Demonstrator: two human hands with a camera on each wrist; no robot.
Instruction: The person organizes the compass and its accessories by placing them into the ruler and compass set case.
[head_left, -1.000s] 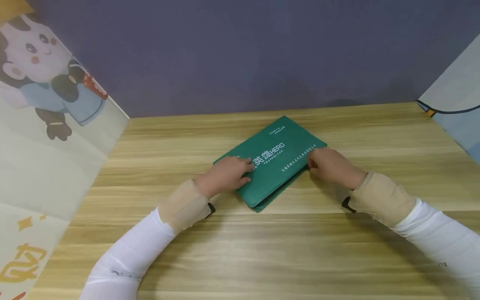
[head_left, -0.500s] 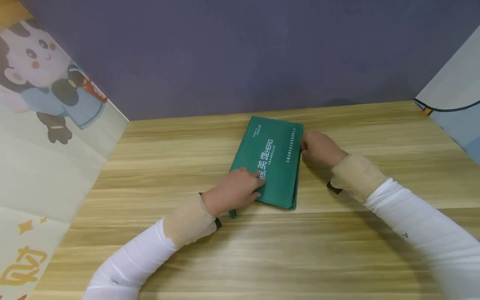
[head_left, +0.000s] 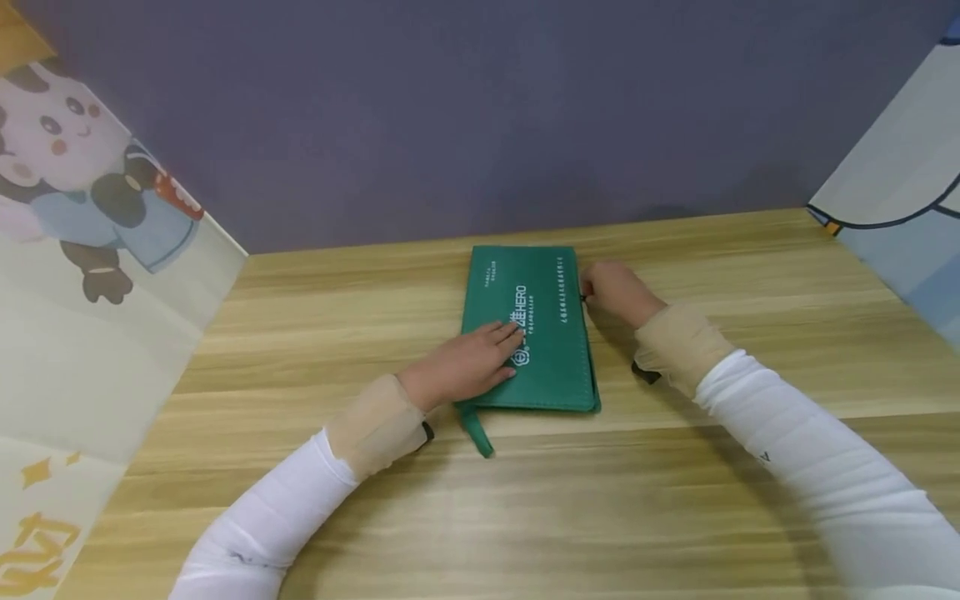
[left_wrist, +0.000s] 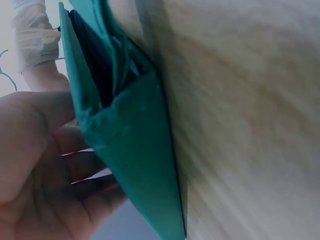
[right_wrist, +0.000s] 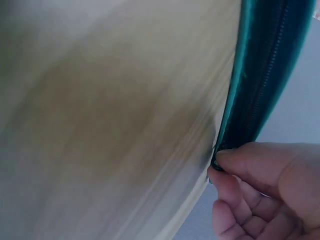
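Note:
A green zip pouch (head_left: 555, 367) with white "HERO" lettering lies flat on the wooden table, its zipped edge facing right. My left hand (head_left: 472, 358) rests on its top with fingers extended across the left half. At the far part of the right edge, my right hand (head_left: 618, 289) pinches the small dark zipper pull between thumb and curled index finger; the fingers mostly cover the pull. In the right wrist view the zipper teeth (right_wrist: 270, 67) run along the pouch's side. A green wrist strap (head_left: 474, 429) sticks out from the near left corner.
The wood-grain table (head_left: 525, 517) reaches back to a dark blue-grey panel (head_left: 480, 117). A white side panel with a cartoon figure (head_left: 97, 183) stands on the left, and another pale panel (head_left: 885, 150) stands on the right.
The pouch has turned counterclockwise from a slanted position to nearly square with the table, and its strap has come into sight. My right hand has moved left and away from me along with its edge.

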